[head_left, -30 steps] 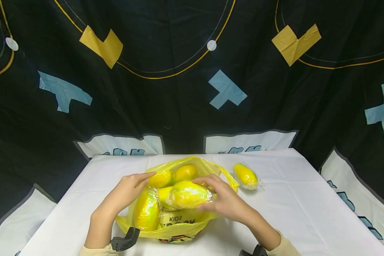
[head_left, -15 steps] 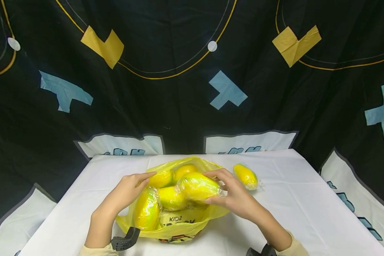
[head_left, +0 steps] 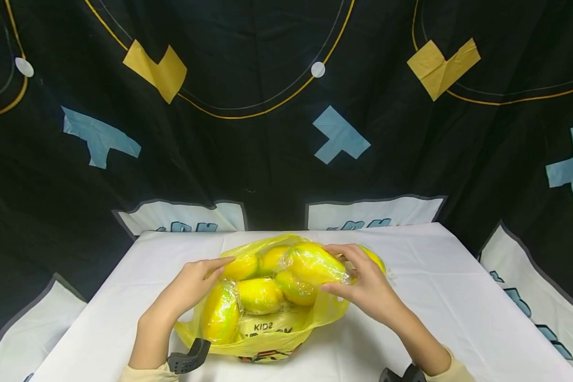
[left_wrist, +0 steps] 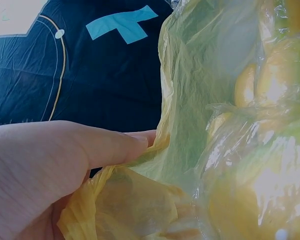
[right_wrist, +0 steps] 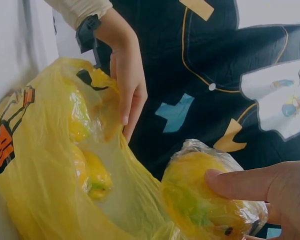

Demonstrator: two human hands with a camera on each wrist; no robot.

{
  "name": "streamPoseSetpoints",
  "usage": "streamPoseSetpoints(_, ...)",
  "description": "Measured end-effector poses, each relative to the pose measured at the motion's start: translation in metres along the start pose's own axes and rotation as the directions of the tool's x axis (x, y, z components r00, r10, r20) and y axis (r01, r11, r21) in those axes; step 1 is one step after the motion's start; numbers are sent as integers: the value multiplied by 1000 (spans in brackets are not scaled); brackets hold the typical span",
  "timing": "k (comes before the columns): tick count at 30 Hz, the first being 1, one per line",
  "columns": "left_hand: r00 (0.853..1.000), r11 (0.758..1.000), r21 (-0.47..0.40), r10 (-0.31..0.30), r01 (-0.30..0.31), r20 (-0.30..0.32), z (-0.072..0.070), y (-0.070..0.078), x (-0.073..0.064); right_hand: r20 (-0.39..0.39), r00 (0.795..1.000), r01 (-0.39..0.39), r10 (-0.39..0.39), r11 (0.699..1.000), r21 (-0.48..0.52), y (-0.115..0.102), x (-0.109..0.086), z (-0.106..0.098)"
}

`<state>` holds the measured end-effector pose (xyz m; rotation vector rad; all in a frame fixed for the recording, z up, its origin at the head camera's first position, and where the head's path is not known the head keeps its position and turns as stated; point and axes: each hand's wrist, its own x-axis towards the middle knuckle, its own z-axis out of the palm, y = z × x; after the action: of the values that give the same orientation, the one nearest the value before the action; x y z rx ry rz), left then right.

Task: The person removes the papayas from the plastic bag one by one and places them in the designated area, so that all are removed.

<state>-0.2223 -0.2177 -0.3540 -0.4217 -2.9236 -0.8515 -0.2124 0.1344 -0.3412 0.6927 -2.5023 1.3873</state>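
In the head view, a yellow plastic bag (head_left: 327, 310) stands wide-mouthed on the table with several yellow-green mangoes inside; one wrapped mango (head_left: 221, 315) leans at its left side. My left hand (head_left: 193, 284) pinches the bag's left rim, and the left wrist view shows the thumb (left_wrist: 115, 150) over the film. My right hand (head_left: 370, 284) grips another plastic-wrapped mango (head_left: 312, 261), raised over the bag's right side. The right wrist view has the thumb lying across this mango (right_wrist: 190, 192), with the other fingers mostly hidden behind it.
Another wrapped mango (head_left: 373, 257) lies on the white-covered table (head_left: 439, 297) right of the bag, partly hidden behind my right hand. Behind the table hangs a black curtain (head_left: 248, 170) with blue and gold shapes.
My right hand has carried the mango up and to the right, uncovering more mangoes in the bag. The left hand has stayed on the bag's rim.
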Motion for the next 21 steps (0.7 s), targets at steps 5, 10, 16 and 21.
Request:
streamPoseSetpoints(5,1000,1000,-2,-8,8,1,0,0,0,-44,999,4,-3,1000,24,5,-1,-4)
streamPoseSetpoints(10,1000,1000,1,-15,15,-1,2,-2,1,-92,995,-41,42,999,8,8,-1,-10)
streamPoseSetpoints(16,1000,1000,3,-27,27,0,2,-2,2,-125,990,-62,62,998,3,13,-2,-17)
streamPoseSetpoints(21,999,999,-2,-32,32,8,1,-2,2,-140,988,-72,67,997,-26,18,-2,-21)
